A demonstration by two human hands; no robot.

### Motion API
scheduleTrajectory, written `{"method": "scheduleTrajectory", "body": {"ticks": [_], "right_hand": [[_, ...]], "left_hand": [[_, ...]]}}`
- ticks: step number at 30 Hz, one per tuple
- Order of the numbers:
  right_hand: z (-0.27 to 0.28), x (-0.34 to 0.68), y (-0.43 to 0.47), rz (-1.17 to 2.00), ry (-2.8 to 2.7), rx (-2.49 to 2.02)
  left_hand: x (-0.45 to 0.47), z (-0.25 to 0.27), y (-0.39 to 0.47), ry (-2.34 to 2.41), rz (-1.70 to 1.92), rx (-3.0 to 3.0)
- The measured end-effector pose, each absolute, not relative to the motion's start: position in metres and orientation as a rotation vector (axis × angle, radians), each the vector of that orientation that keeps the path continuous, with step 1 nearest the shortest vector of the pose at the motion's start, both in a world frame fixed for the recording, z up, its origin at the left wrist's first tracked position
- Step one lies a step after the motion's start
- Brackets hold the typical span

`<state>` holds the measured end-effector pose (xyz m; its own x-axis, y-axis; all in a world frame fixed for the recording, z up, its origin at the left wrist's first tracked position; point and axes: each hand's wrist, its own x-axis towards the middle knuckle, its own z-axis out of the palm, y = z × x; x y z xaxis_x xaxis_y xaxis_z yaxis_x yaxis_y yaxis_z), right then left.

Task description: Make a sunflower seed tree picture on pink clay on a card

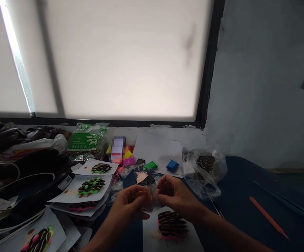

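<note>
Between my two hands is a small clear plastic wrapper [151, 200], thin and hard to make out. My left hand [131, 201] pinches its left side, fingers curled. On its other side my right hand [177, 196] has thumb and fingers closed at the wrapper's edge. Just below them, a white paper card [150, 239] lies on the dark blue table. It carries a hedgehog-like shape of striped sunflower seeds [171, 224] set in pink clay. Beyond my hands, a peach-coloured lump of clay [142, 177] rests on plastic packaging.
Seed-decorated cards [82, 203] are stacked at left beside dark shoes [36, 196]. Green [151, 165] and blue [172, 165] clay packets, a phone [117, 148] and a green-labelled seed bag [86, 141] stand behind. Right are an open seed bag [206, 164], an orange tool [269, 217] and blue tweezers [284, 200].
</note>
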<state>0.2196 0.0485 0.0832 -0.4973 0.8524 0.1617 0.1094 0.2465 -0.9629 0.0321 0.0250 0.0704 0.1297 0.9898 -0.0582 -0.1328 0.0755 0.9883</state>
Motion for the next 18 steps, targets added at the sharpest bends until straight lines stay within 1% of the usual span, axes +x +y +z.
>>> {"method": "scheduleTrajectory", "body": {"ticks": [7,13,18], "right_hand": [[0.0811,0.218,0.0487,1.133,-1.781,-0.948],[0.0773,0.2177,0.0479,1.18,-1.769,-0.991],[0.0781,0.2163,0.0488,1.28,-1.742,-0.978]], "left_hand": [[0.0332,0.0753,0.0227,1.108,1.183,1.028],[0.0339,0.0766,0.0221,1.133,1.207,1.002],[0.0341,0.0733,0.0242,1.13,1.2,1.03]]}}
